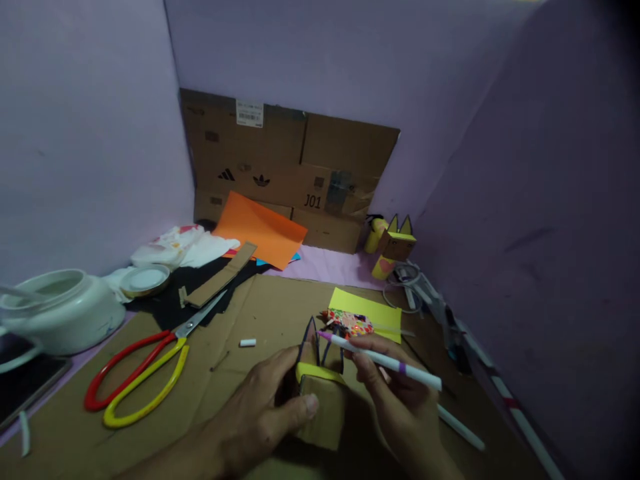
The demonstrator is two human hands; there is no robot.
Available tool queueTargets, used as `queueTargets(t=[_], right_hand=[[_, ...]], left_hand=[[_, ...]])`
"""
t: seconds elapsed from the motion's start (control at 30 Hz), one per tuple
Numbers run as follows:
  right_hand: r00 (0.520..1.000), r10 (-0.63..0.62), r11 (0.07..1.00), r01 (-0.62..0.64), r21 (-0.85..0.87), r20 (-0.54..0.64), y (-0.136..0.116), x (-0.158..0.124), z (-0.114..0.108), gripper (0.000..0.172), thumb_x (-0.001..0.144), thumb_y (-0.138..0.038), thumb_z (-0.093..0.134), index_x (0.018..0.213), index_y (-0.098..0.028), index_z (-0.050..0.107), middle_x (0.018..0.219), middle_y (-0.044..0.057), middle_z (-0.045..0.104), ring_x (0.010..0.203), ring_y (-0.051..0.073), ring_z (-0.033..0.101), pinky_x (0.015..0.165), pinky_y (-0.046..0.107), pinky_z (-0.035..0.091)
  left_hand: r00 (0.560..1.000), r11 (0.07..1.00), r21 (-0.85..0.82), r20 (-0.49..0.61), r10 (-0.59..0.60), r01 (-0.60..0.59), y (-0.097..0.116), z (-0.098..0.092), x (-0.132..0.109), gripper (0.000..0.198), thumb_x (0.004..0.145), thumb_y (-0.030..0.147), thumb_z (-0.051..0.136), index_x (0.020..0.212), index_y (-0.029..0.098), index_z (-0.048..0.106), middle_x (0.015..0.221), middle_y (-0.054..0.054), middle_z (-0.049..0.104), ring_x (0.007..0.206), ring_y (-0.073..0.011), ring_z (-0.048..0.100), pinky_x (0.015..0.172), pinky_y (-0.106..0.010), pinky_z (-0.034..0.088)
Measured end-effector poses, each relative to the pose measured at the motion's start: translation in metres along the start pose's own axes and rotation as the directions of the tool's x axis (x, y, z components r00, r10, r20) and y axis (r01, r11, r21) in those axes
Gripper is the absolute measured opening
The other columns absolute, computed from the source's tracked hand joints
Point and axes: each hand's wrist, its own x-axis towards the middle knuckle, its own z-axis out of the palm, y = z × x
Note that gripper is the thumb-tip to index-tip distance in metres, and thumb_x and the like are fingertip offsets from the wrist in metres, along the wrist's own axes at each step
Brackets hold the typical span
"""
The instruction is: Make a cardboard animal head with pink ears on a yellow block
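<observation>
My left hand [265, 407] grips a small cardboard box [323, 410] with a yellow paper strip along its top and two pointed, dark-edged ears standing up from it. Between the fingers of my right hand [400, 393] is a white marker [385, 360] with a purple band. Its purple tip points left and is close to the ears; whether it touches them I cannot tell. Beyond the hands lie a yellow paper sheet [365, 308] and a floral-patterned item [350, 323]. A small white cap [247, 343] rests on the cardboard to the left.
Red-and-yellow-handled scissors [145, 373] lie at left, near a white pot [65, 313] and a lid [145, 280]. An orange sheet [263, 230] leans before a large cardboard panel [280, 153]. A cardboard figure with pointed ears [397, 247] stands at back right. Another white pen [460, 427] lies right.
</observation>
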Motion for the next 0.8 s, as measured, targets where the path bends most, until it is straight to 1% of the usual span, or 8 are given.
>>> queueTargets(t=[0.07, 0.13, 0.23, 0.3, 0.4, 0.53, 0.67, 0.8], right_hand=[[0.996, -0.076, 0.996, 0.077, -0.039, 0.036, 0.0022, -0.0002, -0.0015, 0.017, 0.083, -0.018, 0.066, 0.096, -0.028, 0.073, 0.084, 0.004, 0.076, 0.074, 0.020, 0.072, 0.063, 0.029, 0.058], [0.988, -0.136, 0.987, 0.142, -0.077, 0.075, 0.0030, 0.0010, -0.0030, 0.022, 0.083, -0.015, 0.065, 0.099, -0.029, 0.072, 0.089, 0.005, 0.077, 0.079, 0.022, 0.072, 0.068, 0.033, 0.058], [0.979, -0.177, 0.977, 0.187, -0.098, 0.105, 0.0005, 0.0035, -0.0034, 0.026, 0.083, -0.012, 0.065, 0.100, -0.030, 0.072, 0.087, 0.003, 0.077, 0.078, 0.021, 0.073, 0.067, 0.031, 0.058], [0.979, -0.169, 0.980, 0.179, -0.092, 0.111, -0.0015, 0.0040, -0.0031, 0.024, 0.083, -0.012, 0.064, 0.098, -0.029, 0.071, 0.083, 0.002, 0.077, 0.075, 0.019, 0.072, 0.065, 0.028, 0.057], [0.985, -0.130, 0.987, 0.140, -0.085, 0.112, -0.0013, 0.0021, -0.0037, 0.017, 0.084, -0.015, 0.063, 0.093, -0.028, 0.071, 0.078, 0.002, 0.075, 0.071, 0.018, 0.070, 0.055, 0.024, 0.054], [0.987, -0.129, 0.984, 0.139, -0.108, 0.095, 0.0019, -0.0009, -0.0054, 0.010, 0.084, -0.020, 0.063, 0.088, -0.024, 0.071, 0.074, 0.003, 0.072, 0.063, 0.018, 0.067, 0.050, 0.025, 0.051], [0.988, -0.116, 0.989, 0.124, -0.081, 0.102, 0.0006, -0.0001, -0.0045, 0.012, 0.085, -0.019, 0.063, 0.090, -0.026, 0.072, 0.076, 0.002, 0.074, 0.067, 0.018, 0.069, 0.054, 0.025, 0.053], [0.982, -0.143, 0.987, 0.150, -0.049, 0.127, -0.0014, 0.0020, -0.0043, 0.024, 0.084, -0.013, 0.064, 0.099, -0.030, 0.071, 0.083, 0.001, 0.076, 0.076, 0.019, 0.071, 0.063, 0.027, 0.055]], left_hand=[[1.000, 1.000, 0.002, 0.012, 0.018, -0.018, -0.0018, -0.0003, 0.0004, 0.049, 0.085, 0.042, 0.054, 0.129, 0.022, 0.050, 0.123, -0.006, 0.062, 0.107, -0.0270, 0.057, 0.094, -0.037, 0.045], [1.000, 1.000, 0.014, 0.019, 0.025, -0.025, -0.0032, -0.0005, 0.0007, 0.050, 0.084, 0.044, 0.053, 0.129, 0.021, 0.051, 0.121, -0.007, 0.063, 0.104, -0.0272, 0.058, 0.091, -0.036, 0.046], [1.000, 0.999, 0.035, 0.020, 0.017, -0.018, -0.0038, -0.0005, 0.0006, 0.051, 0.084, 0.044, 0.053, 0.128, 0.020, 0.052, 0.118, -0.007, 0.064, 0.101, -0.0267, 0.058, 0.091, -0.036, 0.047], [1.000, 0.999, 0.026, 0.008, 0.022, -0.022, -0.0037, -0.0002, 0.0004, 0.051, 0.083, 0.043, 0.054, 0.129, 0.021, 0.051, 0.120, -0.008, 0.063, 0.104, -0.0264, 0.057, 0.093, -0.037, 0.046], [1.000, 0.999, 0.022, -0.014, 0.027, -0.027, -0.0034, 0.0001, -0.0001, 0.049, 0.083, 0.039, 0.056, 0.129, 0.022, 0.052, 0.127, -0.007, 0.060, 0.109, -0.0269, 0.056, 0.096, -0.037, 0.045], [1.000, 1.000, 0.025, -0.017, 0.018, -0.017, -0.0028, 0.0001, -0.0006, 0.049, 0.083, 0.040, 0.057, 0.128, 0.021, 0.054, 0.128, -0.008, 0.060, 0.108, -0.0274, 0.057, 0.095, -0.039, 0.045], [0.999, 0.999, 0.034, -0.026, 0.020, -0.019, -0.0020, 0.0001, -0.0004, 0.049, 0.082, 0.040, 0.057, 0.129, 0.023, 0.053, 0.126, -0.007, 0.061, 0.110, -0.0270, 0.057, 0.097, -0.038, 0.044], [0.999, 0.999, 0.044, -0.025, 0.030, -0.029, -0.0016, -0.0007, 0.0002, 0.049, 0.081, 0.039, 0.057, 0.127, 0.022, 0.054, 0.123, -0.007, 0.062, 0.108, -0.0282, 0.056, 0.095, -0.037, 0.045]])
